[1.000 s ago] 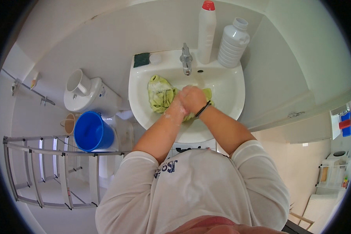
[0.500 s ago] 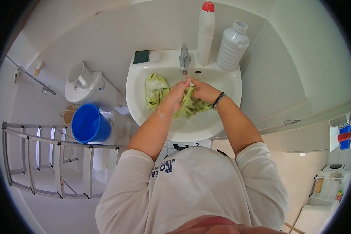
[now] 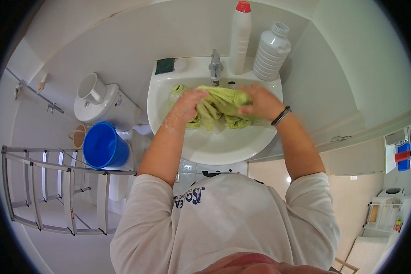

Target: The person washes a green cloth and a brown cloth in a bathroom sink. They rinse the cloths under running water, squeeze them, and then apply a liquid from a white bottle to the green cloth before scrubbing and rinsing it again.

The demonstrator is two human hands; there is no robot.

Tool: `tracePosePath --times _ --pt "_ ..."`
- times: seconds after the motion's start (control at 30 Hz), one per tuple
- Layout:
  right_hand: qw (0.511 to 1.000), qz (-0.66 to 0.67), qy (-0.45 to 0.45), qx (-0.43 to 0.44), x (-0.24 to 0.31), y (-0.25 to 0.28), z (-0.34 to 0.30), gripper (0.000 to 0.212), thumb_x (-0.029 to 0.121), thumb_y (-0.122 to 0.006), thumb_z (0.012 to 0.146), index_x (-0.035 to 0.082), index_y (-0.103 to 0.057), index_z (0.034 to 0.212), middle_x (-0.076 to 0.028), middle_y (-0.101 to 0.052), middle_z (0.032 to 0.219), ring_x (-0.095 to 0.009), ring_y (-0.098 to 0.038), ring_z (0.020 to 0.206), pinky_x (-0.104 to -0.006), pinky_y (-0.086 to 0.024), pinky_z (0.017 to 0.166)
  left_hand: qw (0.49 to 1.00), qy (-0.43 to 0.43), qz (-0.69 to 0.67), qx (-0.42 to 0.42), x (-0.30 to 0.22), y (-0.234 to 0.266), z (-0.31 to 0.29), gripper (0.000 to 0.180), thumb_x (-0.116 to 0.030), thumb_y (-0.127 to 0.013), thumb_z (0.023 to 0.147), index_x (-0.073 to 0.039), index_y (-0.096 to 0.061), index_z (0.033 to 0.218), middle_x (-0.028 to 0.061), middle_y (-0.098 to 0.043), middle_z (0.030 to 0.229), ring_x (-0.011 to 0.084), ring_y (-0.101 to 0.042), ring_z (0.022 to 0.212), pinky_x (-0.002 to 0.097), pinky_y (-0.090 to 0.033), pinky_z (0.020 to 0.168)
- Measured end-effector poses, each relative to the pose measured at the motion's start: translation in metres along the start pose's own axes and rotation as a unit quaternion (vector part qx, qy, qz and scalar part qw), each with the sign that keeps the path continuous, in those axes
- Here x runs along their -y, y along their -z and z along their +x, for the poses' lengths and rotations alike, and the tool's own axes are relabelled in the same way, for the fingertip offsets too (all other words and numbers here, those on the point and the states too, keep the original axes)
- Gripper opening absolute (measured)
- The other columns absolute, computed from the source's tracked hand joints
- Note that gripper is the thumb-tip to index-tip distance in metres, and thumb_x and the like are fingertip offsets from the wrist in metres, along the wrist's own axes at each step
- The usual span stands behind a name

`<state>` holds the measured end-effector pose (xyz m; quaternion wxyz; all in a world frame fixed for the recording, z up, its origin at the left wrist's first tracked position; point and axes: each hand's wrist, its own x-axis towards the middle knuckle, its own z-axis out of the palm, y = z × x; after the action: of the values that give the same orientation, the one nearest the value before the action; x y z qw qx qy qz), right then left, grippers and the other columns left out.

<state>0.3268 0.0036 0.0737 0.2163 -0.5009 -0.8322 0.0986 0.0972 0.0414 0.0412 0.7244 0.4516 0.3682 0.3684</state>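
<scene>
A wet yellow-green cloth (image 3: 219, 102) is stretched between my hands over the white sink (image 3: 214, 153). My left hand (image 3: 188, 104), with suds on its wrist, is closed on the cloth's left part. At the right, my right hand (image 3: 259, 101) grips the other end, its fingers slightly smeared by motion. Folds of the cloth hang down into the basin, and one part lies against the left side of the bowl. Just behind the cloth stands the chrome faucet (image 3: 215, 68).
On the sink's back ledge are a dark green scouring pad (image 3: 164, 66), a white round piece (image 3: 180, 66), a red-capped white bottle (image 3: 240, 41) and an uncapped white jug (image 3: 271, 55). Left stand a blue bucket (image 3: 104, 146), a toilet tank with a white pitcher (image 3: 91, 89), and an aluminium ladder (image 3: 68, 201).
My hands, together under the faucet before, have moved apart to left and right. The cloth has been lifted and spread between them.
</scene>
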Motion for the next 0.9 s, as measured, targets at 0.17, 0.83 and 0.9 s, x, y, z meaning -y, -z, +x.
tracePosePath --times 0.17,0.83,0.9 --pt "0.928 0.288 -0.219 0.088 -0.037 -0.018 -0.004 0.034 0.013 -0.045 0.068 0.002 -0.048 0.1 -0.014 -0.051 0.095 -0.029 -0.05 0.087 -0.0342 -0.041 0.076 0.941 0.041 -0.332 -0.052 0.007 0.009 0.017 0.032 -0.023 -0.044 0.077 0.001 -0.047 0.097 0.0141 -0.053 0.092 0.0279 -0.052 0.082 0.0397 -0.041 0.075" --pt "0.97 0.057 -0.113 -0.209 0.027 -0.106 0.028 0.019 0.017 -0.056 0.065 0.001 -0.048 0.056 -0.018 -0.049 0.059 -0.035 -0.048 0.056 -0.0379 -0.04 0.052 0.927 0.121 -0.344 -0.085 0.076 -0.045 0.037 0.022 -0.026 -0.04 0.081 -0.007 -0.049 0.086 0.0116 -0.053 0.083 0.0218 -0.052 0.075 0.036 -0.044 0.065" --pt "0.98 0.072 -0.05 -0.181 0.05 -0.107 0.024 0.019 0.017 -0.055 0.064 0.001 -0.049 0.058 -0.019 -0.049 0.058 -0.036 -0.047 0.056 -0.0381 -0.039 0.051 0.933 0.086 -0.343 -0.064 0.088 -0.037 0.046 0.019 -0.023 -0.04 0.08 -0.007 -0.049 0.083 0.012 -0.053 0.081 0.0216 -0.053 0.074 0.0365 -0.044 0.066"
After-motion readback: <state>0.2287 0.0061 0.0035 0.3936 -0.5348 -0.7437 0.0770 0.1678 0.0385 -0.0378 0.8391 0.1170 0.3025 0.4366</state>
